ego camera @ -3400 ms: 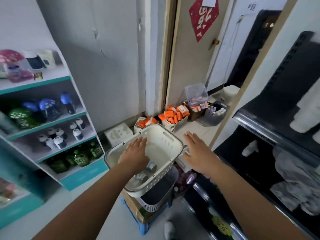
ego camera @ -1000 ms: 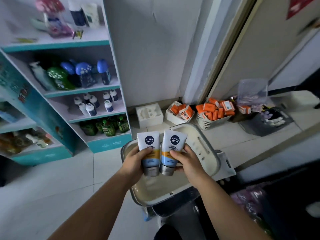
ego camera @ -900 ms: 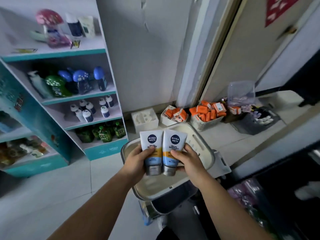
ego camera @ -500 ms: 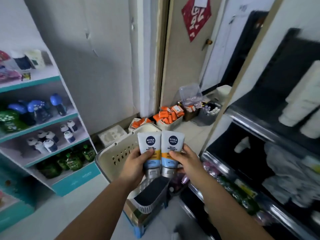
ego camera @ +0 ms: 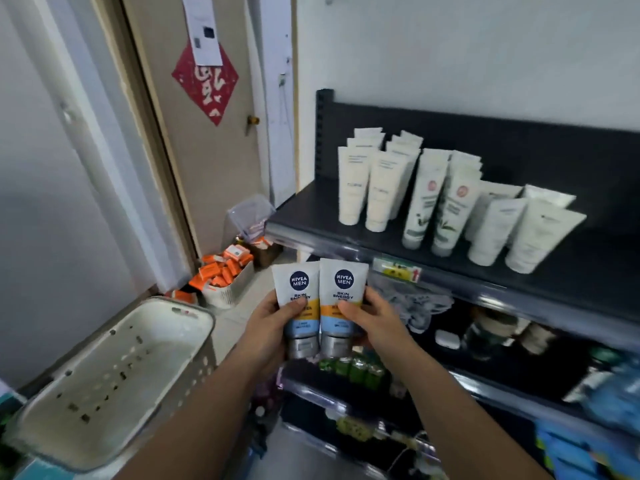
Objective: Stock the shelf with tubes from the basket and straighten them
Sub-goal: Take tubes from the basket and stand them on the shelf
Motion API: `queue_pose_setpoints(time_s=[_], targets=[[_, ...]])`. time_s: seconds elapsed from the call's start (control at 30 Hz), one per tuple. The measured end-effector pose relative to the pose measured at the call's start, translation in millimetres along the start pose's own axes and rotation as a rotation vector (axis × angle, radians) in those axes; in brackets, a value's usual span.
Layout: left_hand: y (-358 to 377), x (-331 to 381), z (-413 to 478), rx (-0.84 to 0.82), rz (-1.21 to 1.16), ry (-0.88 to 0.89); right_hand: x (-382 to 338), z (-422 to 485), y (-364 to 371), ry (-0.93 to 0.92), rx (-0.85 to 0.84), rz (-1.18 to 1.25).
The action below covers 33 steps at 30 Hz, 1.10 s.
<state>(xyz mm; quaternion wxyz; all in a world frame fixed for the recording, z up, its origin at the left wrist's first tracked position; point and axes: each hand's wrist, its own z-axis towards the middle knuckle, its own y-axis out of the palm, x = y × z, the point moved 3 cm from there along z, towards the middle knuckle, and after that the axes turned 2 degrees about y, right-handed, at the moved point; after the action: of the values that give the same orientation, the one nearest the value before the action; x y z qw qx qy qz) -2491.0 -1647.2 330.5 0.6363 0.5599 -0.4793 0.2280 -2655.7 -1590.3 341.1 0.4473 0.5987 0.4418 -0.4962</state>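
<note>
Your tubes [ego camera: 341, 289] are smooth, glossy plastic with shiny silvery caps [ego camera: 302, 346]; left of them the basket [ego camera: 114, 375] is matt plastic, above them the shelf [ego camera: 588, 271] looks like matt dark metal.

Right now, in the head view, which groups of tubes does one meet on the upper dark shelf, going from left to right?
tall plain cream tubes → tubes with a red round mark and green leaves → shorter white tubes
</note>
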Motion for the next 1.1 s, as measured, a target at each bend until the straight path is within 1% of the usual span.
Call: queue_pose_setpoints(time_s=[0.1, 0.27, 0.5, 0.73, 0.97, 1.1], targets=[[67.2, -29.7, 4.2, -0.074, -0.022, -0.031, -15.8, -22.2, -68.9, -0.032, 0.074, 0.031], [180.1, -75.3, 0.6, -0.195, -0.053, -0.049, -41.6, -63.2, -180.6, -0.082, 0.173, 0.000], [305.1, -126.3, -8.3, -0.270, -0.075, -0.059, -69.3, -109.2, -305.5, -0.136, 0.256, -0.027], [408.3, -159.5, -12.8, -0.361, -0.066, -0.076, -94.5, -148.9, -397.6, -0.223, 0.349, -0.028], [490.2, -183.1, -5.7, -0.533, 0.108, -0.015, -110.7, -181.0, -469.4, -0.322, 0.497, -0.032], [524.7, -197.0, 3.9, -0.549, 0.235, 0.081, -114.1, -181.7, -504.1, -0.366, 0.572, -0.094]])
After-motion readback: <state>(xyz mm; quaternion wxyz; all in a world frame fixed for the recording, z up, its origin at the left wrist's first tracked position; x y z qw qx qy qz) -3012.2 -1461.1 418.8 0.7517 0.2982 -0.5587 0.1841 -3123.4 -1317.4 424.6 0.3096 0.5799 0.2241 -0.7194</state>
